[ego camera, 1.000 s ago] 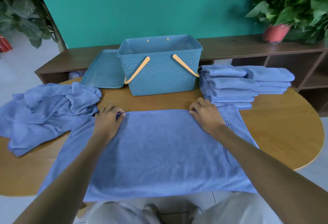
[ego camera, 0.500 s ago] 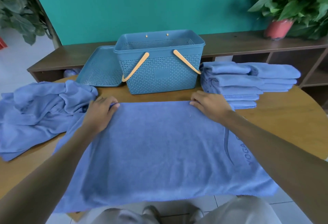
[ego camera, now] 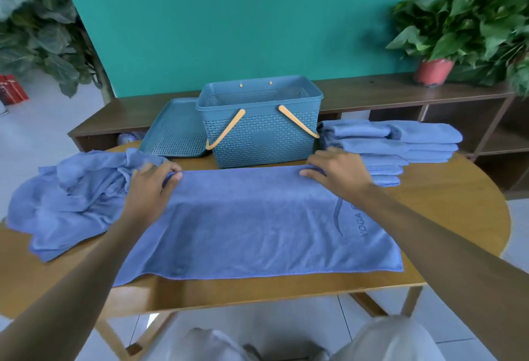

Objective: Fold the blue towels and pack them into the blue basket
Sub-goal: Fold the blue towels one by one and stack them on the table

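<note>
A blue towel (ego camera: 257, 223) lies spread flat on the round wooden table (ego camera: 446, 203), directly in front of the blue basket (ego camera: 259, 126), with its far edge just short of the basket's base. The left hand (ego camera: 150, 189) holds the towel's far edge on the side left of the basket, thumb and fingers curled round the fold and pinching the cloth. The right hand (ego camera: 339, 173) rests on the same edge to the right of the basket's front, fingers bent over the fold; whether it pinches the cloth or only presses on it cannot be told. Printed lettering reading YOGA shows on the towel's right end, partly covered by the right forearm.

The basket stands upright and open, its tan handles (ego camera: 226, 129) folded down against the front wall. Its lid (ego camera: 174, 131) leans against the basket's left side. A stack of folded towels (ego camera: 383, 149) sits just right of the basket, and a heap of unfolded towels (ego camera: 74, 197) lies well to its left, touching the spread towel. Behind the basket runs a dark wooden shelf (ego camera: 400, 91) carrying a potted plant (ego camera: 435, 70).
</note>
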